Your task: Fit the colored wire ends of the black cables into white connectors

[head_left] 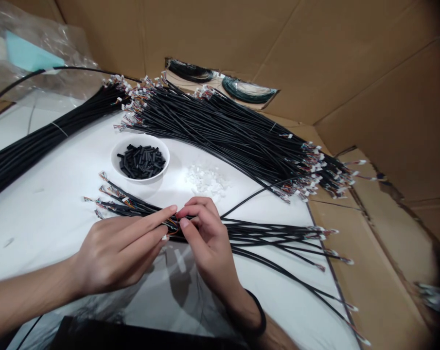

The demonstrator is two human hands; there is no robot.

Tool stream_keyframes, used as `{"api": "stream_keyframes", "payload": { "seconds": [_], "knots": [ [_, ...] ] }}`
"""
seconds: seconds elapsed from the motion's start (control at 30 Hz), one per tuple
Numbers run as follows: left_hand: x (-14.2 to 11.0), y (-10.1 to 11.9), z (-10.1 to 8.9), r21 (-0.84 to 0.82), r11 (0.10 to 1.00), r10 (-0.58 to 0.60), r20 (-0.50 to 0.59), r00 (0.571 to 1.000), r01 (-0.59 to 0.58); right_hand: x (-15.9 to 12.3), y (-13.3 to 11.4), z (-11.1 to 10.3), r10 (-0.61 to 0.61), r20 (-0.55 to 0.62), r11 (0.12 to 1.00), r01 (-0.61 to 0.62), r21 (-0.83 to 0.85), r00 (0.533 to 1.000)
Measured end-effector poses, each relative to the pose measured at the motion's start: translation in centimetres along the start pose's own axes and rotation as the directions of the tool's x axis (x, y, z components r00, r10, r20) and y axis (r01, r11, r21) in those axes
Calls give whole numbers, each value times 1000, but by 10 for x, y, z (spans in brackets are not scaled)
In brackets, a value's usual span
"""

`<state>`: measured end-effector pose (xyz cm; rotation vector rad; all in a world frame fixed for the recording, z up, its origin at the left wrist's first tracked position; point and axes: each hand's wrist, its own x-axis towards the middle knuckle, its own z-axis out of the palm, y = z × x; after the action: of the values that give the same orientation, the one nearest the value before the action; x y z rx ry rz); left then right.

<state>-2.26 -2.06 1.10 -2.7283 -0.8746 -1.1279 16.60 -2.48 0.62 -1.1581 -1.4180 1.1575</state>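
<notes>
My left hand (115, 253) and my right hand (205, 238) meet over a bundle of black cables (139, 208), and their fingertips pinch it where thin coloured wires show at the cable ends. Small white connectors tip the cables that fan out to the left, and more black cables (278, 238) trail right of my hands. The exact hold is partly hidden by my fingers. Nearest my hands stand a white bowl (141, 137) of short black tubes (141, 162) and a scatter of small white plastic pieces (205, 180).
A large fan of connector-ended black cables (223, 131) and another thick bundle (41, 131) lie on the white surface (48, 218). Two wire coils (247, 90) rest behind them. Cardboard (369, 97) lines the back and right, with clear plastic (30, 58) at upper left.
</notes>
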Motion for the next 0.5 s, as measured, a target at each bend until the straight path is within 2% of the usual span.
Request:
{"api": "stream_keyframes", "payload": {
  "seconds": [0.5],
  "knots": [
    [-1,0,-2,29,999,19,9,1000,-19,3,-2,2,44,-8,998,-44,-35,999]
  ]
}}
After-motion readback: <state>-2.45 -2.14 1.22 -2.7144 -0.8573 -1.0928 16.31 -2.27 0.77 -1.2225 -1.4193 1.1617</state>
